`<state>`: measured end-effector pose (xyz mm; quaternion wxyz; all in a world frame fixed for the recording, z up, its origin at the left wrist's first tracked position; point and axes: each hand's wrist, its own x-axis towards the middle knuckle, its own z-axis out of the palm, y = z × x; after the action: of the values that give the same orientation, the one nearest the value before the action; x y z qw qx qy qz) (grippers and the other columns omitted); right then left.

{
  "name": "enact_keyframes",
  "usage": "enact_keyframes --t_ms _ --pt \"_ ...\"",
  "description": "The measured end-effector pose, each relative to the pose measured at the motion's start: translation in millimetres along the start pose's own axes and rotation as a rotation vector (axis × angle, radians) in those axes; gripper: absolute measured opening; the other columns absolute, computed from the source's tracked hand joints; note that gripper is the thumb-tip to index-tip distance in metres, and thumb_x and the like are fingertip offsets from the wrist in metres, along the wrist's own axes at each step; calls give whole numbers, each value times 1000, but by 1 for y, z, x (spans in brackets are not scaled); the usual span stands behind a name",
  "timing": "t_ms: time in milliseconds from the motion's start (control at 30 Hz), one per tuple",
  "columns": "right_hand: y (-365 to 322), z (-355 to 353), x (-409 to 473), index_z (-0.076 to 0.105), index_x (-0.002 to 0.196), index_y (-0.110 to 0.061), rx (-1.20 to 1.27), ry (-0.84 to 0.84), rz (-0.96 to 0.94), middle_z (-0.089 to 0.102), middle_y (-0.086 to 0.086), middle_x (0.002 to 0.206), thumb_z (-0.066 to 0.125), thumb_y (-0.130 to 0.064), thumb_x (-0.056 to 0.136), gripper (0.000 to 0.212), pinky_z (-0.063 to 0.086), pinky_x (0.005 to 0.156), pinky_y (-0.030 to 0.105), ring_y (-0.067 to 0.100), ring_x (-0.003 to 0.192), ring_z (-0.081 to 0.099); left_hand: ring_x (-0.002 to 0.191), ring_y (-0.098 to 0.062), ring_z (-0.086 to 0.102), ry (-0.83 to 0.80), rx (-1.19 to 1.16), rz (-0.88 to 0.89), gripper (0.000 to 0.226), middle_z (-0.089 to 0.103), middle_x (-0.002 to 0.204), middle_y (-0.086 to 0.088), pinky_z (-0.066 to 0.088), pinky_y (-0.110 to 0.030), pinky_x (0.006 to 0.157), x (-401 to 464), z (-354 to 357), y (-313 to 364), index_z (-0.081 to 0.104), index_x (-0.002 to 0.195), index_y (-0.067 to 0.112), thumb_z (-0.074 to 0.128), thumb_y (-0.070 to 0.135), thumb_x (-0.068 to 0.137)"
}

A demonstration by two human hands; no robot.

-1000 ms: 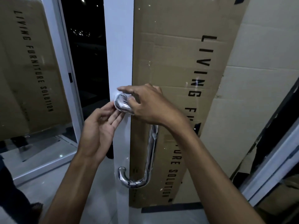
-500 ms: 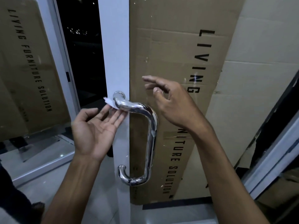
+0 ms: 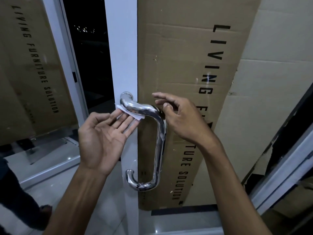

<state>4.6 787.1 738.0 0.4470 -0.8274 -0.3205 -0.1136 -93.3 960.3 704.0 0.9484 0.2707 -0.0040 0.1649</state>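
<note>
Head view looks down at a chrome door handle [image 3: 160, 150], a tall D-shaped bar fixed to the white door stile [image 3: 122, 56] by an upper and a lower mount, both close to the stile's right edge. A small white piece of paper [image 3: 138, 117] lies against the underside of the handle's top arm, just below the upper mount. One corner shows to the left of the bar and another to its right.

The left hand [image 3: 105, 138] is turned palm up under that arm. Its grip is apart: the fingers [image 3: 128, 122] are straight and spread, their tips under the paper, touching it from below, with nothing curled round it. The paper sits between these fingertips and the chrome arm.

The right hand [image 3: 183, 119] hangs at the handle's upper right bend, back of the hand toward the camera. Its grip is also apart, the fingers loosely bent and holding nothing. The thumb [image 3: 166, 107] is just beside the bend; whether it touches the metal cannot be told.

Behind the handle stands brown cardboard [image 3: 177, 65] printed with black lettering, right of the stile. Left of the stile is a dark opening [image 3: 91, 56], then a glass panel [image 3: 33, 73] that mirrors the lettering. Pale floor tiles [image 3: 110, 209] lie below.
</note>
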Motion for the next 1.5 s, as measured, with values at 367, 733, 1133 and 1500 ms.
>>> enact_keyframes --t_ms 367,733,1133,1500 --pt "18 -7 -11 62 141 -36 24 1 42 69 -12 128 47 -17 108 41 45 88 6 -6 117 61 133 -40 59 6 4 -14 56 62 141 -24 44 -60 114 -8 1 -14 47 145 -8 35 20 98" --pt "31 -10 -20 60 143 -38 8 8 102 69 -15 126 45 -19 109 41 54 78 18 7 105 68 131 -23 63 -64 336 15 46 69 136 -10 42 -55 116 -15 -1 -37 57 138 4 34 22 103" --pt "38 -5 -30 57 145 -38 67 -1 158 69 -12 127 44 -19 110 43 44 53 24 11 55 53 129 0 60 -213 981 221 38 68 132 17 41 -28 117 -11 -7 -62 65 132 36 51 46 98" --pt "37 -2 -36 55 145 -42 53 14 209 69 -14 128 44 -21 109 43 60 85 40 30 109 69 90 -8 42 -190 1147 296 43 43 100 7 34 -26 77 -17 -16 -77 56 91 37 36 74 98"
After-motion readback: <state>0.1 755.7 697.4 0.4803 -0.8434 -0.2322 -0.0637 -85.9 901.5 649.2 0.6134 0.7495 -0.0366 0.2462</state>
